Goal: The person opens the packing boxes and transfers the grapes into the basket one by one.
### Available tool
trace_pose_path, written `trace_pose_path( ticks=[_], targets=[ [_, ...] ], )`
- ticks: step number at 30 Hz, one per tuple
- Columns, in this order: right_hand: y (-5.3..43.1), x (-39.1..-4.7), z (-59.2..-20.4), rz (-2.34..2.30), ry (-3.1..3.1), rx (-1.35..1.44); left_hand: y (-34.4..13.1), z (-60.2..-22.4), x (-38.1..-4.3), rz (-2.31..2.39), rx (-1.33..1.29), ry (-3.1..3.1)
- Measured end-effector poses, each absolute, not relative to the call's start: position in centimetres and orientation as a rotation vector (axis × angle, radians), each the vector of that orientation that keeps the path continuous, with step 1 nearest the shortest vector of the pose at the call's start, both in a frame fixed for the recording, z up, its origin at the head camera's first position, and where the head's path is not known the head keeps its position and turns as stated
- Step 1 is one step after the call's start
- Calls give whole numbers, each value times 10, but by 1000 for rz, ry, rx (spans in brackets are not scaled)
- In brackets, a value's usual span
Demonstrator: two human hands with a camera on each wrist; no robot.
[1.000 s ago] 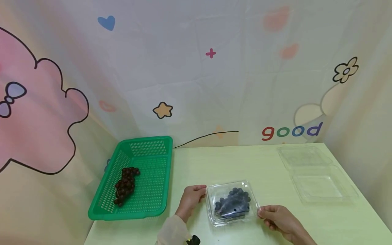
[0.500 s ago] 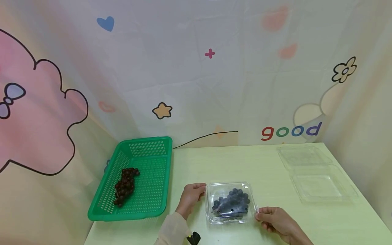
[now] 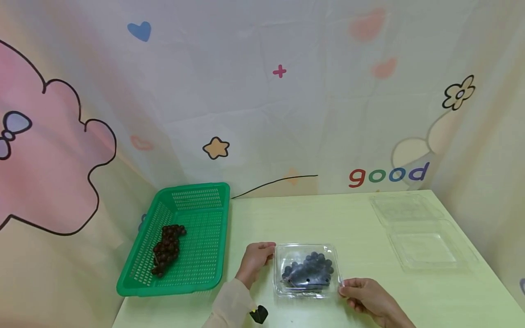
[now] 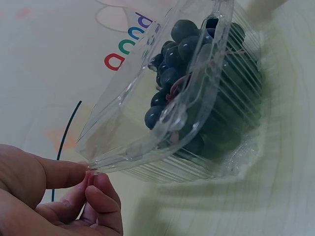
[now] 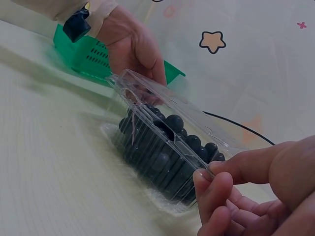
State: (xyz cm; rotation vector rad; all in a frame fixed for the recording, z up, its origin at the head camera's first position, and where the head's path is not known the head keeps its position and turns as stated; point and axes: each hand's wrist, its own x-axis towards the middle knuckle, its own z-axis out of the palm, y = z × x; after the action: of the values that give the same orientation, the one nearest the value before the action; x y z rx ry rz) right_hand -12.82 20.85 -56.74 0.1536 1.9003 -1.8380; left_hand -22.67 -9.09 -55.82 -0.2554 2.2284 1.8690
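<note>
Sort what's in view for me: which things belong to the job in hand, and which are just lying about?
Likely in the job:
clear container, pinched at its edge by the left hand and the right hand
dark blue grapes inside it

Apparently just lying about, untouched:
green basket
dark red grapes in that basket
open plastic clamshell, far right

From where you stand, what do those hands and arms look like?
The left hand is ungloved, with a pale beige sleeve and a dark, yellow-marked device at the wrist. The right hand is ungloved too, no sleeve showing.
</note>
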Motion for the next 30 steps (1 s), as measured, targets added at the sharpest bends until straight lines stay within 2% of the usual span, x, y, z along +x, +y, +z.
trace_pose_path(
  ticks=[16, 30],
  targets=[
    [204, -127, -565, -1842, 1908, 192, -95, -561, -229, 1822, -281, 2233],
    [203, -129, -567, -1842, 1912, 195, -101, -563, -218, 1836, -307, 2211]
  ],
)
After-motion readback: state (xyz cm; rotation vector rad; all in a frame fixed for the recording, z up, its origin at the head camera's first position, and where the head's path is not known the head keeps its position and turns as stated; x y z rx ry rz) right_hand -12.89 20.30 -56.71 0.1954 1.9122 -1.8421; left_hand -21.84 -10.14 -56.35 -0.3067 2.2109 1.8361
